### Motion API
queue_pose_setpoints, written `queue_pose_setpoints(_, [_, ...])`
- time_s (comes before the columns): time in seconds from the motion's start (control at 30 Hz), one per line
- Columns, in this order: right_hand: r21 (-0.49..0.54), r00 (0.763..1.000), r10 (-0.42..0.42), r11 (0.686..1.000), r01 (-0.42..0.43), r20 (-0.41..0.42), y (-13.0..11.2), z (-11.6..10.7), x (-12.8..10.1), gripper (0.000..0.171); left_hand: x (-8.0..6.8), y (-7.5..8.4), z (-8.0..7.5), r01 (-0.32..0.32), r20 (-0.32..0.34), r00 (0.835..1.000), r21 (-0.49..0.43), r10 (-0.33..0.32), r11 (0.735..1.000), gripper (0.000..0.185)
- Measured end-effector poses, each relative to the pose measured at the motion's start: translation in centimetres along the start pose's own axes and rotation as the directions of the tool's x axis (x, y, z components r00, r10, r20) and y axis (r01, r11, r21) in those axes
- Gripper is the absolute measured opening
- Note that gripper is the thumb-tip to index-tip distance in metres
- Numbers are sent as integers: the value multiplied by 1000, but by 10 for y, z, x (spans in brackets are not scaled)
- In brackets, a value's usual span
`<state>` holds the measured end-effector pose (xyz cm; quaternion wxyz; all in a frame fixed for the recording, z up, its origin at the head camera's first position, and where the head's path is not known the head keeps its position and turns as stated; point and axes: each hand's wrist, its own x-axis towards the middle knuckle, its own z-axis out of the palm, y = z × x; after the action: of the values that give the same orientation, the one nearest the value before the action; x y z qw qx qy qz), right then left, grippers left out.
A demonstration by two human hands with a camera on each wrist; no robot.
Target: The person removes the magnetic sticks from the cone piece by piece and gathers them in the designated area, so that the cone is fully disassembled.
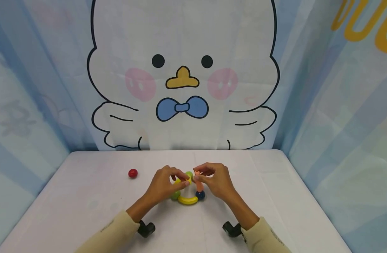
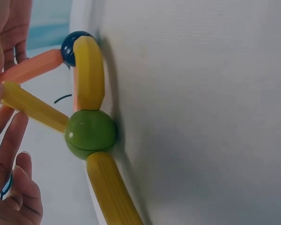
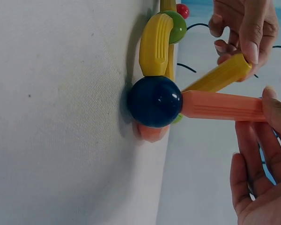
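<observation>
A small frame of toy rods and balls stands on the white table point(image 1: 86, 196). A curved yellow rod point(image 1: 188, 200) joins a green ball point(image 1: 175, 195) and a dark blue ball point(image 1: 200, 195). My left hand point(image 1: 184, 178) pinches the top of a straight yellow rod point(image 3: 220, 75) that rises from the green ball point(image 2: 90, 133). My right hand point(image 1: 198, 174) pinches the top of an orange rod point(image 3: 222, 106) that stands on the blue ball point(image 3: 154, 101). The two rod tops meet beside a second green ball point(image 1: 189, 174). A further yellow rod point(image 2: 112, 190) leaves the lower green ball.
A loose red ball point(image 1: 132, 173) lies on the table to the left of the hands. A cloth backdrop with a cartoon duck point(image 1: 182, 80) closes off the back, and blue cloth walls stand at both sides. Black wrist mounts point(image 1: 146, 228) sit near the front edge.
</observation>
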<state>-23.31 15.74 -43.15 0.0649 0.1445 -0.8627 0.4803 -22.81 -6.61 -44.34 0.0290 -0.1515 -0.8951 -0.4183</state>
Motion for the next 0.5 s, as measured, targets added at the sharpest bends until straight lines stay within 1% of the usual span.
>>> queue_pose_setpoints(0.1, [-6, 1000, -10, 1000, 10, 0, 0, -2, -2, 17, -4, -1, 3, -12, 15, 1000, 32, 12, 999, 12])
queue_pose_setpoints(0.23, [-5, 1000, -24, 1000, 24, 2, -1, -4, -4, 16, -9, -3, 7, -47, 39, 998, 82, 43, 996, 14])
queue_pose_setpoints(0.4, [-14, 1000, -9, 1000, 9, 13, -4, -6, -6, 14, -13, -5, 12, -88, 68, 995, 152, 78, 984, 19])
queue_pose_setpoints(0.5, [-22, 1000, -4, 1000, 4, 16, -5, -7, -7, 13, -15, -6, 15, -114, 89, 991, 199, 98, 973, 19])
